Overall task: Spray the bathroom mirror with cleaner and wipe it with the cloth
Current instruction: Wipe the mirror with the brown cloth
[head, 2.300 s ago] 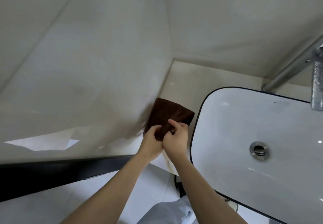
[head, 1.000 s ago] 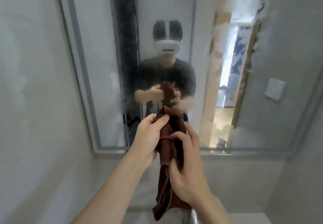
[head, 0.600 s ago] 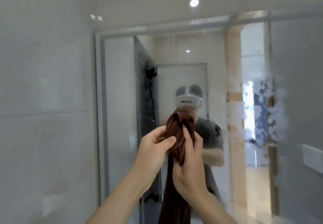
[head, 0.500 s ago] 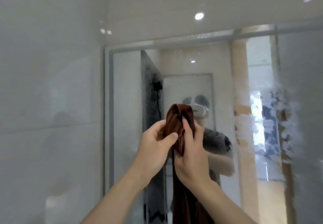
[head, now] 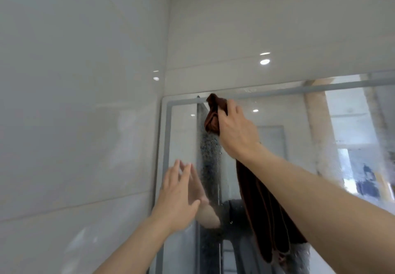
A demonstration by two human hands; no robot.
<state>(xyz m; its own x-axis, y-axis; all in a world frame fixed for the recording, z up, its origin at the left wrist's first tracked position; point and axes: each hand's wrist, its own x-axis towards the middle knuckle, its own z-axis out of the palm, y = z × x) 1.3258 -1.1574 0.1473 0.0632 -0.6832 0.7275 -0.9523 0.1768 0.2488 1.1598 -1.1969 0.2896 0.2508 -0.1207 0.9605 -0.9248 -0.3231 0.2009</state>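
Note:
The bathroom mirror (head: pixel 299 145) fills the lower right of the head view, with a grey frame and patches of white spray foam on its right side. My right hand (head: pixel 235 132) grips the brown cloth (head: pixel 213 113) and presses its bunched end against the glass near the mirror's top left corner. The rest of the cloth hangs down below my right forearm. My left hand (head: pixel 179 196) is lower, fingers straight and spread, at the mirror's left edge, holding nothing. No spray bottle is in view.
A glossy white tiled wall (head: pixel 81 124) stands close on the left and meets the mirror wall in a corner. White tiles (head: pixel 277 27) run above the mirror. The mirror reflects a dark vertical panel, my arm, and a doorway at the right.
My left hand has let go of the cloth and dropped down, fingers spread. My right hand has lifted the cloth up to the mirror's top left corner. The view has tilted upward.

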